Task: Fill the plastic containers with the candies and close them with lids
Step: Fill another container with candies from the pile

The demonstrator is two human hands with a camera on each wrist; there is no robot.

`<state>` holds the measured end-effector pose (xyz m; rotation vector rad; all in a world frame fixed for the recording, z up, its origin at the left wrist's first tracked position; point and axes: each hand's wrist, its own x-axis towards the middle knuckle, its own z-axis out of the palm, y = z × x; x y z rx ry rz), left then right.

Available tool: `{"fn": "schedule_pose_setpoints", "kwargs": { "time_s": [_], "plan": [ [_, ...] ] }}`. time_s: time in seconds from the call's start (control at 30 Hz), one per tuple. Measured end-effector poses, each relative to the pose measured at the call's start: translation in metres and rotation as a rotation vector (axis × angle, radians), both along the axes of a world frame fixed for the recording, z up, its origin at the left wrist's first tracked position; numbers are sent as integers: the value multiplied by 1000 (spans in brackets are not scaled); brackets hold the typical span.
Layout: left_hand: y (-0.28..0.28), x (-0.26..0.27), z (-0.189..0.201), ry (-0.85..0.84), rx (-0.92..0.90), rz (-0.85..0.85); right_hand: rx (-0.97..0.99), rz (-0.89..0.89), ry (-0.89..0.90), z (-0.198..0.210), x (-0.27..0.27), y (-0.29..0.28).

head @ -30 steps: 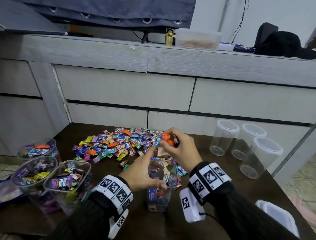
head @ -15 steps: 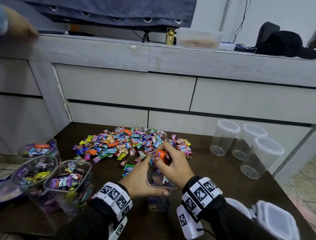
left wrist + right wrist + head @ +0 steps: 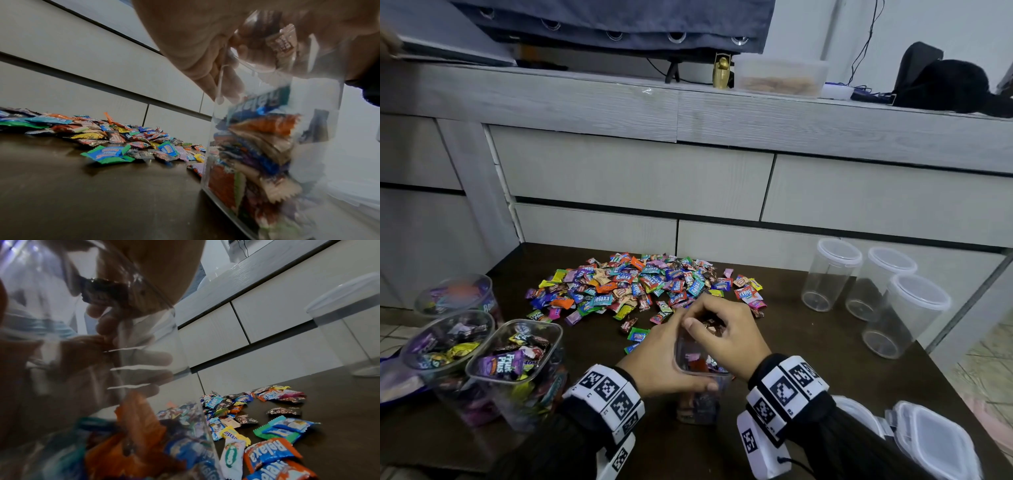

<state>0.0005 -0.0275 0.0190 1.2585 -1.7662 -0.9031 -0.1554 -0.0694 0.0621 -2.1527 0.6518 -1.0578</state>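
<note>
Hands: left hand (image 3: 654,363) wraps the open container (image 3: 700,371), steadying it on the table (image 3: 592,346); right hand (image 3: 726,337) pinches dark-wrapped sweets (image 3: 710,325) over its mouth.
Change: a second ago the right hand was up by the candy pile (image 3: 643,284); now lowered to the rim.
Meaning: another handful about to drop in.
Container: near edge, roughly two-thirds full, lid off.
Left to do: empty tubs (image 3: 873,291) far right; lids (image 3: 938,442) near right.

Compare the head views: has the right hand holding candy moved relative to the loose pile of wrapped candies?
Yes. The right hand moved toward the person, off the candy pile, over the clear container.
</note>
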Motion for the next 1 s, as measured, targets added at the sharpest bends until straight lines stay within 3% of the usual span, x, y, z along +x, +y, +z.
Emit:
{"fn": "schedule_pose_setpoints", "kwargs": {
  "time_s": [0.33,0.6,0.7,0.77,0.87,0.93,1.0],
  "plan": [
    [1,0,0,35,-6,-35,155,25,-49,3,-1,-2],
    [-3,4,-12,186,53,-46,457,54,-387,4,-6,-14],
    [-3,8,-12,283,69,84,503,-56,-464,-1,-23,-29],
    [-6,14,-13,233,18,231,397,-258,-287,-10,-39,-44],
    [-20,28,-25,-78,43,539,287,-389,389,-36,-65,-64],
    [-30,37,-36,-372,234,617,294,-378,819,-59,-76,-69],
    [-39,41,-52,-581,431,611,285,-375,1057,-83,-78,-72]
  ]
}}
